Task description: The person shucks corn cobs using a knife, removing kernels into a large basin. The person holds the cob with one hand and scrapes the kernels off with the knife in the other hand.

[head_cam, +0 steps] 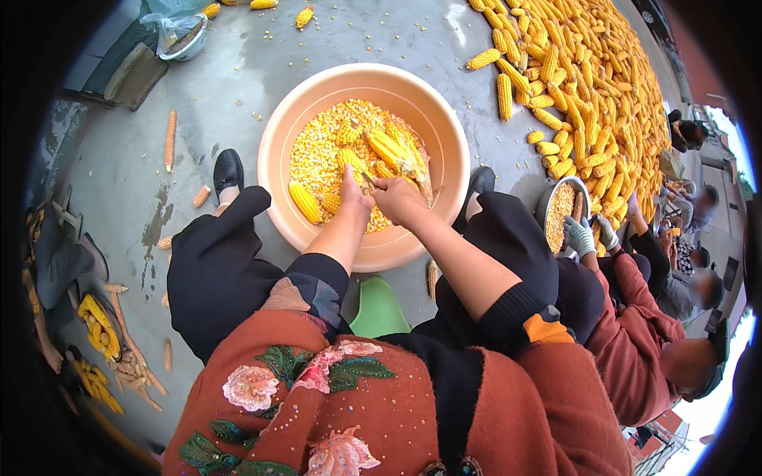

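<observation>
A large orange plastic basin (363, 74) stands on the floor between my feet, holding loose corn kernels (315, 137) and several yellow corn cobs. My left hand (355, 193) grips the near end of a corn cob (350, 159) over the basin. Against that cob, my right hand (397, 197) is closed around a small tool (368, 177) with a dark tip; its handle is hidden in the fingers. Right of my hands lie larger cobs (390, 149) on the kernels, and another cob (305, 202) rests at the basin's left side.
A heap of corn cobs (583, 89) spreads at the upper right. Close on my right, a co-worker's gloved hands (578, 235) are at a metal bowl (543, 208) of kernels. A green plastic stool (380, 309) is below me. Bare cobs (170, 140) lie on the floor at left.
</observation>
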The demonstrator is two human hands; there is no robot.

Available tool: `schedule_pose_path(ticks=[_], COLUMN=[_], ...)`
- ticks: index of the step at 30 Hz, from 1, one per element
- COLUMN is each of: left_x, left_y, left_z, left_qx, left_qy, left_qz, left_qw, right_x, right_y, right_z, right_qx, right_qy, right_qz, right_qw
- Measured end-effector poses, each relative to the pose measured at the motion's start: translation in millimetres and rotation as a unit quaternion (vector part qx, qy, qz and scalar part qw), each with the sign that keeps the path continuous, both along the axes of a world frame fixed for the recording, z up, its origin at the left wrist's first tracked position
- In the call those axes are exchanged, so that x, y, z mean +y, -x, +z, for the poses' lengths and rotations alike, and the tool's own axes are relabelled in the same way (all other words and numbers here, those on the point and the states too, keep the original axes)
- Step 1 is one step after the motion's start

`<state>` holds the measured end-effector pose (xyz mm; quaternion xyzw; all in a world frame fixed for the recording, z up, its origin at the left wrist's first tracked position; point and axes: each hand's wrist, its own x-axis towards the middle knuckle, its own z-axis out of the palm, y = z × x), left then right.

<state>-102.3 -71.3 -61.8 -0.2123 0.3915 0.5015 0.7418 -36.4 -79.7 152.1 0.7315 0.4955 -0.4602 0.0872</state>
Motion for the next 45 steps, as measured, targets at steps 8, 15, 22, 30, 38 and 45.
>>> schedule_pose_path(ticks=[8, 15, 22, 30, 38, 45], left_x=[-10.4, -20.4, -18.3, -12.5, -9.3, -12.4], left_y=[15.0, 5.5, -4.9, -1.3, 3.0, 9.6], left_z=[-6.5, -24.9, 12.8, 23.8, 22.2, 14.3], left_qx=[0.019, -0.032, 0.078, 0.061, 0.022, 0.015], left_qy=[0.023, -0.003, 0.027, 0.062, 0.051, 0.020], left_qz=[-0.087, -0.041, -0.039, -0.011, -0.005, 0.011], left_qw=[0.996, 0.999, 0.996, 0.996, 0.998, 1.000], right_x=[-3.4, -9.5, -32.1, -32.4, -23.8, -0.6], right_y=[11.9, 5.5, -8.8, 3.5, 0.8, 6.7], right_z=[1.8, 13.4, 12.7, -14.5, -50.0, -30.8], right_qx=[-0.138, -0.092, -0.086, -0.104, -0.062, 0.042], right_qy=[-0.051, -0.008, -0.032, -0.099, -0.130, -0.004], right_qz=[0.314, 0.166, 0.148, 0.197, 0.098, -0.037], right_qw=[0.938, 0.982, 0.985, 0.970, 0.985, 0.998])
